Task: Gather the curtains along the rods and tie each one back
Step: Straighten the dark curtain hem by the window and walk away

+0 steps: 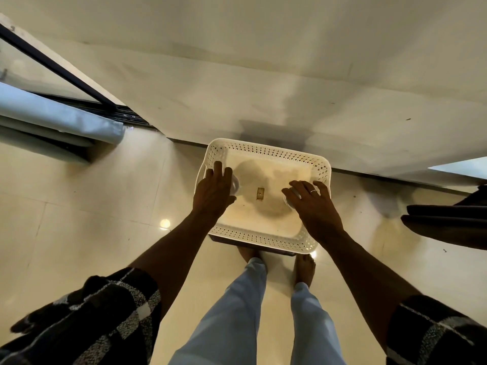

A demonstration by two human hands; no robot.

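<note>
Two hands reach down into a white basket (266,151) with little holes in its walls. The basket sits by the bottom of the wall (263,75), above the shiny floor (92,219), with a dark edge showing under its near side. The left hand (214,191) lies at the basket's left wall, over the left clear round thing (235,184). Its fingers look mostly straight and the thumb sticks out. The right hand (311,204) is on the other side, with its fingers spread and a bit bent over the right clear round thing (288,201). I cannot tell if either hand is really gripping its clear thing or only touching it. A thin ring (312,191) is on one finger of the right hand. A small tan piece (260,194) lies in the middle of the basket, between the two hands. The curtain (60,119) is pale blue-grey and bunched up far to the left, beside the dark window frame (52,63), well apart from both hands. Bare feet (304,268) stand just behind the basket.
</note>
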